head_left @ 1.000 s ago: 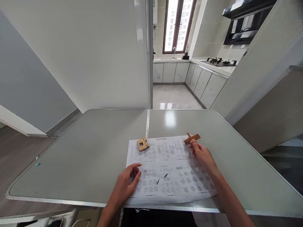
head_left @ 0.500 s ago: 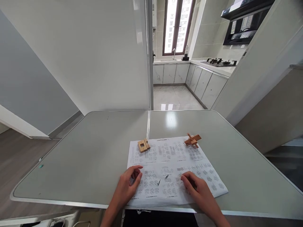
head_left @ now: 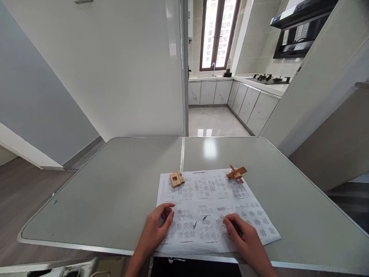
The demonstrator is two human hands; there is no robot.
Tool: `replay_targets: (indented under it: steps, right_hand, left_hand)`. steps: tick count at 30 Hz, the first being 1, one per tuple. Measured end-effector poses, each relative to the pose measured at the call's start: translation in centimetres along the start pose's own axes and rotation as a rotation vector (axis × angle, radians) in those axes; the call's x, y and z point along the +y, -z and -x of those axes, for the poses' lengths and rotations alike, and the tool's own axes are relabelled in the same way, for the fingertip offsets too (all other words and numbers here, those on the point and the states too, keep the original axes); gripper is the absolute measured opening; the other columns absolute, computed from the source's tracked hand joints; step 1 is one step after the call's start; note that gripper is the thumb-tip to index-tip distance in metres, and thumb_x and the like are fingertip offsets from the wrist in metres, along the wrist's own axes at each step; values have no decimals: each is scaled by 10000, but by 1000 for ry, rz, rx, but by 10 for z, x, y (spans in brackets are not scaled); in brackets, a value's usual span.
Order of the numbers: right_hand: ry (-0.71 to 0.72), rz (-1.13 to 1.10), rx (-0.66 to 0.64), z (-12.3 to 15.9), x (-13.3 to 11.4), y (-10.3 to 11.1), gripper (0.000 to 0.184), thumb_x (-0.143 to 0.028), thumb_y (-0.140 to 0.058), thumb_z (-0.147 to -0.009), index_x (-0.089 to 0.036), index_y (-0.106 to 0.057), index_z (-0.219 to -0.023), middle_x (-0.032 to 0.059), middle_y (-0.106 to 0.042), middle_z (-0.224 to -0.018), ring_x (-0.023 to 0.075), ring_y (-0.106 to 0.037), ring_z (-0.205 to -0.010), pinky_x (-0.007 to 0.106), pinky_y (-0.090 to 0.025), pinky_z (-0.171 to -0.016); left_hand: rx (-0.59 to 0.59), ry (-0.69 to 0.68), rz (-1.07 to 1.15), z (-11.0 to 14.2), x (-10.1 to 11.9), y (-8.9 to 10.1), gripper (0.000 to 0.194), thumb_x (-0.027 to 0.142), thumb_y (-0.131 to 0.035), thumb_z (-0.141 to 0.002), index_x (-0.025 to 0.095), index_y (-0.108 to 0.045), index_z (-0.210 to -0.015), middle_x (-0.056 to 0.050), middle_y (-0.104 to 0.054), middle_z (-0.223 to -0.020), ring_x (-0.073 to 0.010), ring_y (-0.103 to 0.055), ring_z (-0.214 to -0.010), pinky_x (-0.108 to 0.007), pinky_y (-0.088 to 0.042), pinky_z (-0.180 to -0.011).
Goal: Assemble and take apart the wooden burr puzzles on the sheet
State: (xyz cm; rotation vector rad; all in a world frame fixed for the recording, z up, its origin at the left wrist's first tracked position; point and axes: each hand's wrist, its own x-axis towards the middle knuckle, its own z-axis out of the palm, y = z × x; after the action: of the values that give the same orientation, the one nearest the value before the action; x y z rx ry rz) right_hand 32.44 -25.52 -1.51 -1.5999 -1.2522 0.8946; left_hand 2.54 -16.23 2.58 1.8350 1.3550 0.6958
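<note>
My left hand [head_left: 157, 227] rests on the left edge of a large printed paper sheet [head_left: 198, 194], fingers loosely curved and thumb apart, holding nothing. On the sheet's right half lies my right hand [head_left: 243, 234]; its fingers are curled, thumb tip against the index fingertip, with nothing visible in them. Rows of small line diagrams and dark pen marks cover the paper. At its upper left sits a light wooden block assembly [head_left: 176, 179] with a square hole. A reddish-brown assembly of crossed wooden sticks [head_left: 236, 174] stands at the upper right. Neither hand touches the wooden pieces.
The grey-green table [head_left: 95, 200] has a metal rim and a seam down its middle. A small green bit [head_left: 54, 202] lies near its left edge. Beyond it are a white wall panel [head_left: 138, 69] and a kitchen with a gas stove [head_left: 269, 79].
The view has shifted slightly, so everything appears a little lower and further right. Both hands and the wooden pieces keep their places on the paper.
</note>
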Motion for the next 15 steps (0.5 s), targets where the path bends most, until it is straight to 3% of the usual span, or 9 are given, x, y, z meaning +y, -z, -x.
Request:
replay_targets:
  steps: [7,15]
  right_hand:
    - [39,58,141,7,-1,-3,468,-643,-519,-998,-236,-663,-817,-8,-534,-663,184,-476,-599,280,-420,-573]
    - [16,56,155,7,0,-3,454,-635,-529,-993,-235,-661,-823,-8,-544,-675,183,-496,-602,274,-425,-577]
  left_hand:
    - [5,-2,-8,0,3,-1,347,493,-537,-1021,235,-683,-1201,-41,-715,-941,-203,-647,-840,-313,-540,-817]
    - [-11,-31,-68,0,0,-1,332,473,-508,-1038,234,-664,-1208,-48,-715,-951,-208,-665,-842,-329,-554,-809]
